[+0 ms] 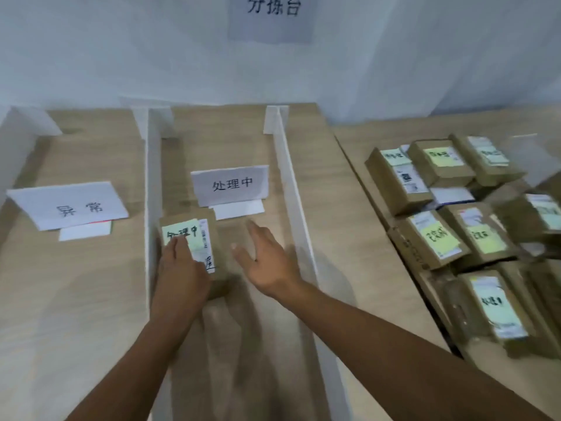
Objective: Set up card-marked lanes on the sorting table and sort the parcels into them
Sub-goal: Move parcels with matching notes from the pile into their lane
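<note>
A brown cardboard parcel (209, 235) with a green note lies in the middle lane, just in front of the standing card reading 处理中 (230, 184). My left hand (181, 270) rests on top of the parcel's near end, fingers lying over its labels. My right hand (267, 256) hovers open just to the parcel's right, fingers spread, holding nothing. The left lane holds a card reading 异常 (71, 205). White dividers (296, 202) separate the lanes.
A stack of several labelled brown parcels (455, 232) fills the table to the right. The white left divider (151, 192) runs close beside the parcel. A paper sign (273, 13) hangs on the white back wall. The right lane shows bare wood.
</note>
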Available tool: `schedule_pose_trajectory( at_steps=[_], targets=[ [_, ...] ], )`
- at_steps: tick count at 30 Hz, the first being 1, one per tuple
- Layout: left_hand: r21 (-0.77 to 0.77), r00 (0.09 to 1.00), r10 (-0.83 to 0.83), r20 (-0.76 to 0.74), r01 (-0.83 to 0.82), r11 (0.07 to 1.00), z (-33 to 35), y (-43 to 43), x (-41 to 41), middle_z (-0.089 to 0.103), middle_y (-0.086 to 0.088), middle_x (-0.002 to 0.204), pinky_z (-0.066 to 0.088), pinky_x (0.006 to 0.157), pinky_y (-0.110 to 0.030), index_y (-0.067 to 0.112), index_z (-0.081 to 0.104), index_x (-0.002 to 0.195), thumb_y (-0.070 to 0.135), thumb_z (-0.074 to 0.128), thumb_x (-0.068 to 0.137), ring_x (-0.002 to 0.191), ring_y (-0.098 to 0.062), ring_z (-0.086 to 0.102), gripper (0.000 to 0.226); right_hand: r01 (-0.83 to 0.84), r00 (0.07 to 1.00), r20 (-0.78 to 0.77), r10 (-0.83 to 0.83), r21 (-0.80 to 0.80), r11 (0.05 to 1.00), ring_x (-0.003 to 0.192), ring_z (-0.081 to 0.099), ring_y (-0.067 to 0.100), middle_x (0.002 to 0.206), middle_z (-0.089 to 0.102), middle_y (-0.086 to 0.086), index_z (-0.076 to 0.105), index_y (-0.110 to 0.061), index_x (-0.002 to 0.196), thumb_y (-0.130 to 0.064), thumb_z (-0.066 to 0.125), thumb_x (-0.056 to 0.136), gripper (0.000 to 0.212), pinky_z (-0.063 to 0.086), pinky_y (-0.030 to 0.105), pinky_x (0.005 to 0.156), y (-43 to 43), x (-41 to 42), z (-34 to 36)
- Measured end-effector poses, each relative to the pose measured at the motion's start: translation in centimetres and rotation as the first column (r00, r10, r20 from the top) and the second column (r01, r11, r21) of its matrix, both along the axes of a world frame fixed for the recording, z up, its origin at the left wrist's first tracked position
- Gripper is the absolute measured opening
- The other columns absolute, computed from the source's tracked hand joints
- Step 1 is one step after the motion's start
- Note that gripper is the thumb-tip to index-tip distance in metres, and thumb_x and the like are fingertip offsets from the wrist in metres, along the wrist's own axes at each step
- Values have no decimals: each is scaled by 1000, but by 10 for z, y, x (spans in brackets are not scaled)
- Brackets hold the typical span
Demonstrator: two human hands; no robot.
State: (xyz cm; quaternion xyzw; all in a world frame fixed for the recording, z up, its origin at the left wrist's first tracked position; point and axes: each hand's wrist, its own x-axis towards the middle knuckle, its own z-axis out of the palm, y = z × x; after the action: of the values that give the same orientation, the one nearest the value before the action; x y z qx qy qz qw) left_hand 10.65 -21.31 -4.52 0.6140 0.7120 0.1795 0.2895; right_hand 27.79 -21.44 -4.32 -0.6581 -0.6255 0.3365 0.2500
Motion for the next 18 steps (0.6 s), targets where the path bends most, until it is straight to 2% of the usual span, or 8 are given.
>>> schedule_pose_trajectory(
  at_steps=[2, 4, 7, 9, 11, 12, 15, 18],
  targets=[
    [66, 994, -101, 29, 99, 993, 18, -4, 25, 44, -33, 145, 36, 110, -57, -10, 44, 143, 2, 45, 93, 134, -48, 42, 51, 58, 998, 28, -60, 58, 997, 135, 44, 21, 150, 45, 5, 34, -22, 155, -53, 49, 101, 64, 31, 23, 103, -24, 41, 35],
    [113, 979, -194, 65, 186, 976, 37, -11, 63, 51, -28, 140, 36, 107, -52, -2, 48, 141, 3, 53, 96, 128, -42, 46, 45, 121, 990, 67, -128, 89, 989, 140, 41, 20, 153, 44, 3, 34, -21, 156, -54, 50, 101, 66, 32, 26, 111, -58, 94, 66],
    [205, 938, -334, 94, 309, 928, 64, -42, 138, 52, -18, 145, 33, 110, -43, 8, 49, 144, 21, 63, 98, 132, -36, 47, 51, 225, 956, 159, -247, 144, 964, 143, 37, 15, 156, 43, 3, 37, -18, 157, -49, 54, 102, 65, 25, 17, 112, -128, 185, 105],
    [237, 893, -418, 165, 375, 896, 80, -80, 196, 50, -12, 148, 30, 106, -33, 13, 48, 147, 30, 63, 98, 135, -29, 46, 54, 307, 924, 184, -336, 168, 937, 141, 40, 15, 153, 46, 0, 40, -21, 155, -47, 55, 102, 60, 31, 23, 113, -186, 245, 123],
    [266, 843, -486, 231, 425, 865, 92, -126, 256, 49, -7, 148, 30, 105, -29, 16, 48, 147, 35, 62, 97, 135, -23, 46, 55, 387, 888, 190, -418, 179, 904, 140, 42, 13, 152, 46, -3, 41, -24, 154, -46, 56, 101, 59, 35, 31, 114, -252, 303, 131],
    [275, 819, -511, 262, 444, 853, 95, -150, 285, 49, -5, 148, 30, 105, -28, 17, 48, 147, 37, 62, 97, 134, -21, 46, 55, 420, 870, 197, -452, 182, 889, 141, 40, 10, 154, 44, -5, 39, -25, 155, -47, 56, 101, 61, 34, 31, 115, -287, 330, 132],
    [282, 758, -562, 331, 489, 825, 97, -222, 365, 49, 0, 145, 31, 103, -26, 20, 47, 146, 37, 64, 96, 130, -13, 46, 55, 476, 837, 200, -510, 194, 858, 140, 35, -5, 155, 41, -15, 38, -31, 156, -54, 54, 100, 62, 30, 16, 113, -385, 399, 128],
    [227, 738, -532, 414, 483, 846, 94, -292, 441, 47, -2, 146, 35, 97, -26, 17, 45, 147, 32, 67, 96, 118, -5, 42, 58, 497, 832, 163, -530, 202, 844, 137, 41, -4, 148, 47, -18, 45, -34, 149, -58, 53, 97, 58, 35, 21, 113, -461, 465, 126]
  ],
)
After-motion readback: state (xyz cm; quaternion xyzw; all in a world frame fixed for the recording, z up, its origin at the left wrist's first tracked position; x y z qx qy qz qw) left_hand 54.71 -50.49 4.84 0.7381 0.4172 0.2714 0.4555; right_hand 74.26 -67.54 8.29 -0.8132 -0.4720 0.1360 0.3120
